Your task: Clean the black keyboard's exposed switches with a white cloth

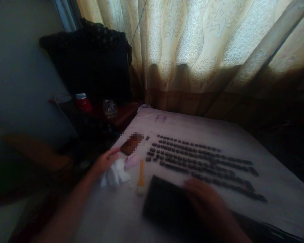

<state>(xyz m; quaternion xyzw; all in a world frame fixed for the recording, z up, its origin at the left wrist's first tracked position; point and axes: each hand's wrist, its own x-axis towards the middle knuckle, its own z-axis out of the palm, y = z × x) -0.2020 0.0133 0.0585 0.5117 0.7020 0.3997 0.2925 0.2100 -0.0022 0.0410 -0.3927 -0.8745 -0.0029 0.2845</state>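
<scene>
Black keycaps [190, 157] lie in several rows on a pale cloth. In front of them is a dark, flat keyboard body [164, 202], blurred. My right hand [202, 192] is closed over its far edge, fingers bent. My left hand [108, 158] is beside a crumpled white tissue [116, 173], close to a phone [131, 143]; blur hides whether its fingers grip anything. A small pink cloth [132, 161] lies by the tissue. Right of that rests a brush [141, 177] with a yellow handle and pale bristles.
The cloth-covered table [192, 123] reaches toward patterned curtains [187, 44]. A dark monitor [91, 71] stands at the back left, on a reddish desk with a red can [83, 102] and a glass jar [109, 108]. One small black piece [147, 138] lies near the phone.
</scene>
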